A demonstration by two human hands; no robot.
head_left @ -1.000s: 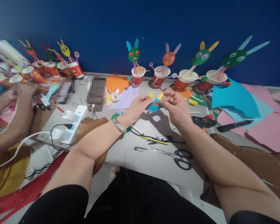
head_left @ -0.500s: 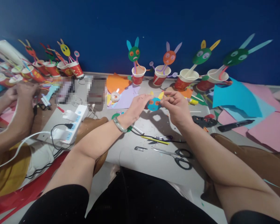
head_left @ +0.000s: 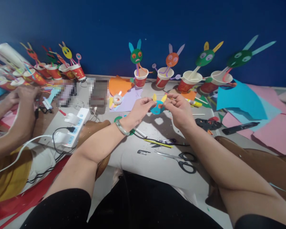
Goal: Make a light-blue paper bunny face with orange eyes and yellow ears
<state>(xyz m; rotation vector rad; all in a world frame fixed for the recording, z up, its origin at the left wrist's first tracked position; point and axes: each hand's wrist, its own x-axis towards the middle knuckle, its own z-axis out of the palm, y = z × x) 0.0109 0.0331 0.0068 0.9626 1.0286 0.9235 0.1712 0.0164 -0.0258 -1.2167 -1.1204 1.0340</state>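
A blue paper rabbit face point(head_left: 157, 110) with orange eyes and yellow ears is held up between my two hands, above the table. My left hand point(head_left: 142, 109), with a bangle at the wrist, pinches its left side by the ear and covers part of one eye. On the other side, the fingers of my right hand point(head_left: 180, 108) are closed at the base of the right yellow ear. Below the hands lie black-handled scissors point(head_left: 187, 161), a yellow stick point(head_left: 158, 143) and a small clear cap with a clip point(head_left: 143, 152).
Red paper cups point(head_left: 141, 78) with paper rabbit figures stand along the blue wall. A white power strip point(head_left: 79, 127) with cables lies left. Coloured paper sheets point(head_left: 240, 98) and a black marker point(head_left: 240, 128) are at right. Another person's hands point(head_left: 28, 93) work at far left.
My left fingers have shifted from lying over the face's top left to pinching its left edge, so the left yellow ear shows more. My right hand stays at the right ear.
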